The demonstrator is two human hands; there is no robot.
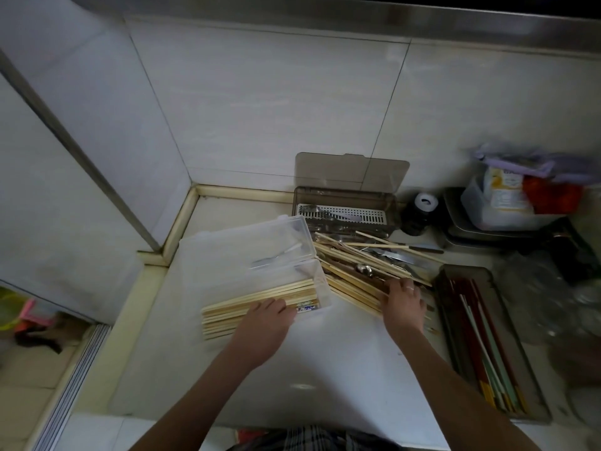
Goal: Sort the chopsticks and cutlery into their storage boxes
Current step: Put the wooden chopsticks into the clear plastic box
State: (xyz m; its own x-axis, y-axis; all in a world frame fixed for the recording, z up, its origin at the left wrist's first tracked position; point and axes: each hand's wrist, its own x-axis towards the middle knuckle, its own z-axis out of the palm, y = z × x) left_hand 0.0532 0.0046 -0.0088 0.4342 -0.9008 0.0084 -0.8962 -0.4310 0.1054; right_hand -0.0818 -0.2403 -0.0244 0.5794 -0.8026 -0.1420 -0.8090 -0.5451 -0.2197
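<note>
Gathering bamboo chopsticks into the clear box

My left hand (pixel 265 315) presses flat, fingers straight, on the chopstick bundle (pixel 247 305) half inside the clear box (pixel 292 232) at frame centre; my right hand (pixel 405 299) curls into the mixed pile (pixel 364 265) just right. I should draw out only bamboo ones, align the ends, and leave the cutlery for the grey box (pixel 344 209) behind.

I am counting three storage boxes, one clear box (pixel 294 232), one smoky lidded box (pixel 344 206), one long grey box (pixel 507 320), I am seeing two hands, left hand (pixel 265 323), right hand (pixel 405 304), wooden chopsticks (pixel 354 265) too many to count, one dark jar (pixel 419 213)
</note>
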